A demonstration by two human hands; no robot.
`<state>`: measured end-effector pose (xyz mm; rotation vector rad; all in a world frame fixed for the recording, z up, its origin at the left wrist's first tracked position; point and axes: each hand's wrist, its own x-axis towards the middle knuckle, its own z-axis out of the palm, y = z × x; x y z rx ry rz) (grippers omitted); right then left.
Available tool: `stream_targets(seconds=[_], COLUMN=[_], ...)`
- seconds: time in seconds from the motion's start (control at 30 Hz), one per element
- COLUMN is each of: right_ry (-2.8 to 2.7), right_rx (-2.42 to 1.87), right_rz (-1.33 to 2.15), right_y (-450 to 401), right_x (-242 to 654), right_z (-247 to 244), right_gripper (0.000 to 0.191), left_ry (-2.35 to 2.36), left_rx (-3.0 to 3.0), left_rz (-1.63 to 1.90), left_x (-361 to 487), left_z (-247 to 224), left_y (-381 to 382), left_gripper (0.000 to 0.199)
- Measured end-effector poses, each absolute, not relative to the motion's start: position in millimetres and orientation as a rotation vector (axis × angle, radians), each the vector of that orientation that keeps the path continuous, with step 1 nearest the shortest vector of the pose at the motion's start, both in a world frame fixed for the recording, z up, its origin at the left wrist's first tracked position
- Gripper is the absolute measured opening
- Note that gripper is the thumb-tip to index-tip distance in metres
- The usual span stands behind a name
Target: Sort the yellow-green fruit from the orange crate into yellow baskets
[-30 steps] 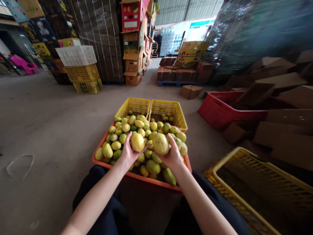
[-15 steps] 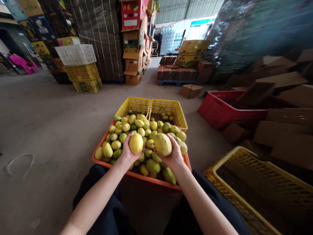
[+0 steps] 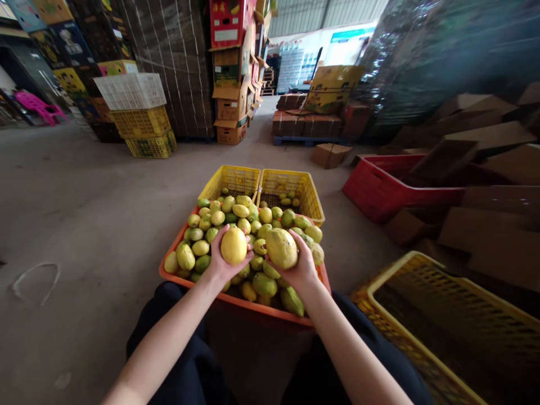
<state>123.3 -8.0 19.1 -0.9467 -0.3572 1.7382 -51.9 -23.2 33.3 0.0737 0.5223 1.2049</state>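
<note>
My left hand (image 3: pixel 218 260) is wrapped round a smooth, rounded yellow fruit (image 3: pixel 233 246). My right hand (image 3: pixel 304 262) grips a larger yellow-green fruit (image 3: pixel 281 248) with a bumpy, spotted skin. The two fruits are held side by side, a small gap apart, above an orange crate (image 3: pixel 171 273). Heaped in that crate are many yellow and green fruits (image 3: pixel 265 285), roundish to oval, of several sizes. The palms and some fingers are hidden behind the held fruits.
Behind the orange crate stand two yellow crates (image 3: pixel 291 179) with a few fruits inside. A larger yellow crate (image 3: pixel 415 320) is at my right, and a red crate (image 3: pixel 371 191) with cardboard lies beyond it. Stacked boxes (image 3: pixel 230 109) and piled crates (image 3: pixel 141 124) stand farther back.
Both hands hold the same fruits in nearly the same place. The fingers of my left hand have shifted slightly around its fruit, and the view has tilted a little.
</note>
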Motion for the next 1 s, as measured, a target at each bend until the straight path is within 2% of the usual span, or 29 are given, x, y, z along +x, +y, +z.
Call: stream_targets(seconds=[0.43,0.7,1.0], right_ry=[-0.34,-0.181,-0.127], right_rx=[-0.978,-1.026,-1.032], right_rz=[1.714,1.695,1.691], right_y=[-9,-14,-14], right_x=[123,117,117], right_z=[25,39,40], right_gripper=[0.04,0.03,0.032], left_ry=[0.52,0.534,0.593], left_rx=[-0.008,-0.013,0.04], left_rz=[1.255,1.237,1.233], left_x=[-49,-49,-49], left_z=[33,35,34], left_y=[-22,-20,-19], left_gripper=[0.027,0.023,0.022])
